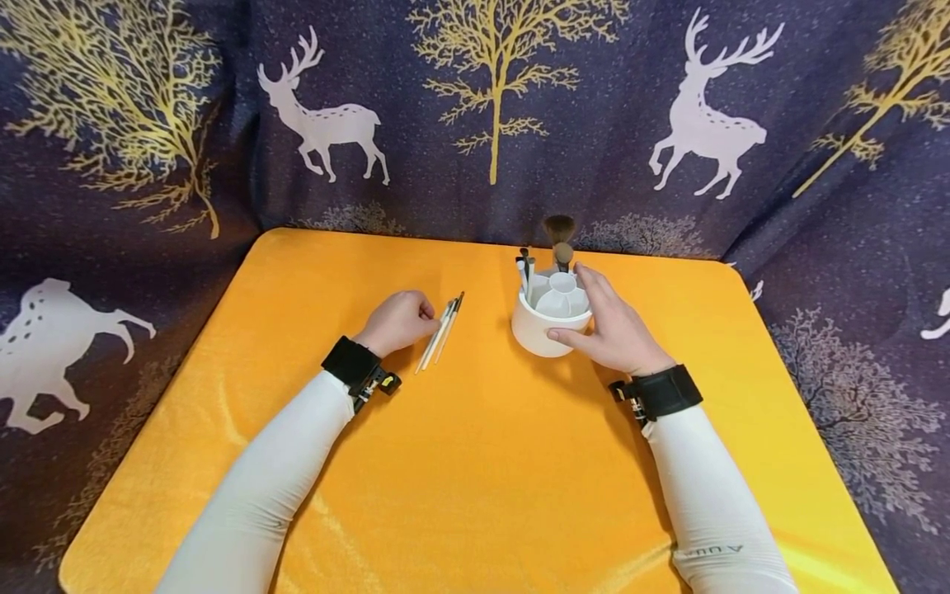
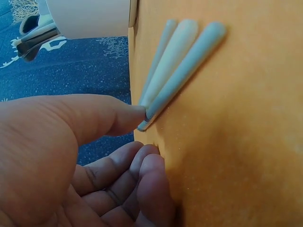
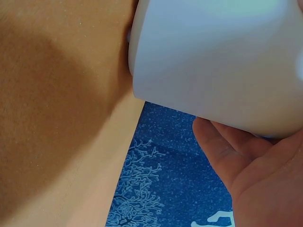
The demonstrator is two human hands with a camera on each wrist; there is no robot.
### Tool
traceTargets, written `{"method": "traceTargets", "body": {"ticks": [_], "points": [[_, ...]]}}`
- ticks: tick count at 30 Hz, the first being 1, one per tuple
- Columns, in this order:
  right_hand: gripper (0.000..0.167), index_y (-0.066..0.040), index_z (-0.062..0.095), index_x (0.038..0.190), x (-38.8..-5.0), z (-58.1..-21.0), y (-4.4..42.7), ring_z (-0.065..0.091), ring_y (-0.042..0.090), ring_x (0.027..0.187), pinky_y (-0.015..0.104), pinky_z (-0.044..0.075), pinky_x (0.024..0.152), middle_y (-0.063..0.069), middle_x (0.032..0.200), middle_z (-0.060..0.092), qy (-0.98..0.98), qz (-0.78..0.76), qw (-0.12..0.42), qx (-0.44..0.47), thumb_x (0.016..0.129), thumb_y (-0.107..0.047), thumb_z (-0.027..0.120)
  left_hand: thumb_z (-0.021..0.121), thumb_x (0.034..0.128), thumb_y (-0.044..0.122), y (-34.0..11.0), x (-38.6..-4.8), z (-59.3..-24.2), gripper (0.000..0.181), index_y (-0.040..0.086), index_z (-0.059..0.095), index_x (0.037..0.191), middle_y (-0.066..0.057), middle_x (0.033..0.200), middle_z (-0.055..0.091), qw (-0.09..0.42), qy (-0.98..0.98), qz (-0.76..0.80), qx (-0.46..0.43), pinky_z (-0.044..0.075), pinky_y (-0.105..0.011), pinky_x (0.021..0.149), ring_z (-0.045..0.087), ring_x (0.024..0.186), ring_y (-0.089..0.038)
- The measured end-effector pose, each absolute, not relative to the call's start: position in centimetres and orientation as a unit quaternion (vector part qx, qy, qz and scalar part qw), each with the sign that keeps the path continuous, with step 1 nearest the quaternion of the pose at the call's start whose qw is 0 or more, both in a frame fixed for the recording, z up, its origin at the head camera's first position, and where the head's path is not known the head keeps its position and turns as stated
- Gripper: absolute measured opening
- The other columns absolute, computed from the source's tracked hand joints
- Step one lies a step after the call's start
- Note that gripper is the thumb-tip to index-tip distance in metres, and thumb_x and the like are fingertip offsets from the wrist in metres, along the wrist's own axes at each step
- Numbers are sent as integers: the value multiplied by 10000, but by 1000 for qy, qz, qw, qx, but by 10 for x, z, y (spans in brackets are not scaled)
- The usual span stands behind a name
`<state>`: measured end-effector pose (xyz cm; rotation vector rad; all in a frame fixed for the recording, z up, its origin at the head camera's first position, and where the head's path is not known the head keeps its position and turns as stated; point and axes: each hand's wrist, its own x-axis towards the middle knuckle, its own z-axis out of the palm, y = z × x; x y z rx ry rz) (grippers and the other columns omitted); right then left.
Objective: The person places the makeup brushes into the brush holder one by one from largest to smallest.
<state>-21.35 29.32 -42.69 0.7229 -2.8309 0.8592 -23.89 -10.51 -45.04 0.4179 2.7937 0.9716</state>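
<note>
Three brushes lie on the table, left of its middle. Just left of them is the left hand — fingers loosely curled, thumb apart, gripping nothing; whether it touches them I cannot tell. The right hand holds one cup toward the far edge — at least four others stand inside.

We see an orange tabletop bearing a white brush holder toward its far edge, thin brushes nearer its left edge.
</note>
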Motion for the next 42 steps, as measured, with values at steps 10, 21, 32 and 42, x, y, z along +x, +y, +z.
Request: {"method": "traceTargets", "body": {"ticks": [10,21,32,42], "points": [[1168,-92,187,1781,-214,-427,294,404,469,1579,714,404,1191,175,1806,272,-930,280,49,234,948,-549,866,760,984,181,-99,-235,-447,148,63,686,1034,-72,869,639,91,941,296,139,401,-371,704,527,681,-210],[1160,-112,168,1789,-214,-426,294,400,474,1581,714,395,1197,180,1806,271,-929,278,48,239,959,-532,861,730,974,145,-95,-231,-442,492,206,417,600,54,585,260,99,949,261,147,199,-343,615,218,542,-140],[1163,-109,173,1787,-213,-427,294,406,463,1579,697,397,1205,179,1803,274,-927,282,53,241,954,-529,868,720,961,147,-95,-231,-442,488,203,409,589,57,582,253,91,956,244,133,197,-323,587,236,523,-134],[1168,-109,167,1788,-213,-427,294,412,462,1575,695,404,1201,175,1803,273,-928,278,53,241,955,-543,862,728,945,158,-97,-233,-444,476,202,427,578,62,566,271,91,954,254,129,201,-316,563,250,501,-128]]}}
